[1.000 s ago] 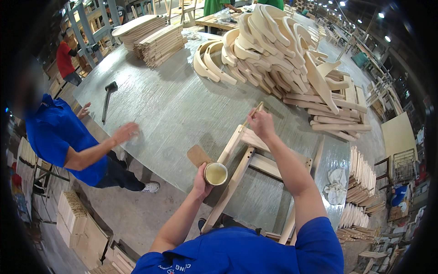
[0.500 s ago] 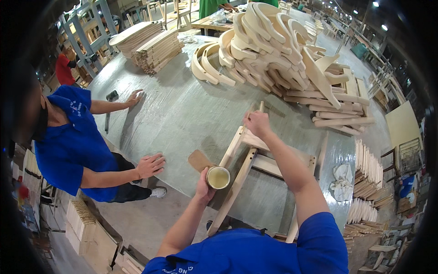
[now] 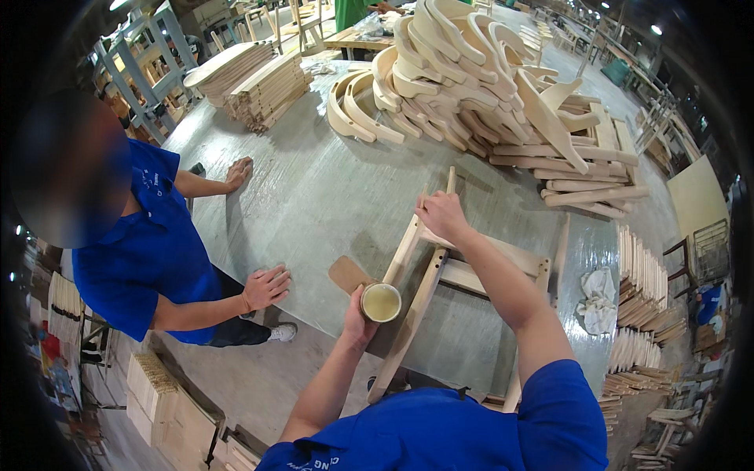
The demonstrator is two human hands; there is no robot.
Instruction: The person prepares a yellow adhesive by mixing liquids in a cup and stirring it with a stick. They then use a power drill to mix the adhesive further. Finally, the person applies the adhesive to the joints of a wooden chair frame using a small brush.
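Note:
My left hand (image 3: 360, 320) grips a round cup (image 3: 381, 303) holding pale yellow liquid. A flat brown piece with a rounded end (image 3: 349, 274) lies beside the cup, toward the far left. A light wooden chair frame (image 3: 416, 314) rests on the table edge in front of me. At its far left corner my right hand (image 3: 441, 215) is closed, fingers pinched together. Just beyond those fingers two thin wooden ends stick up, one a pale peg-like end (image 3: 452, 180). Whatever is between the fingers is hidden.
A co-worker in a blue shirt (image 3: 149, 243) leans on the metal-topped table (image 3: 302, 196) at left, both hands on it. Curved wooden parts (image 3: 455, 78) are piled at the far side. Stacked slats (image 3: 267, 90) stand far left. A white cloth (image 3: 597, 302) lies right.
My view has shifted slightly. The cup in my left hand sits a little farther right and nearer the frame. My right hand stays at the frame's corner. The co-worker leans in closer.

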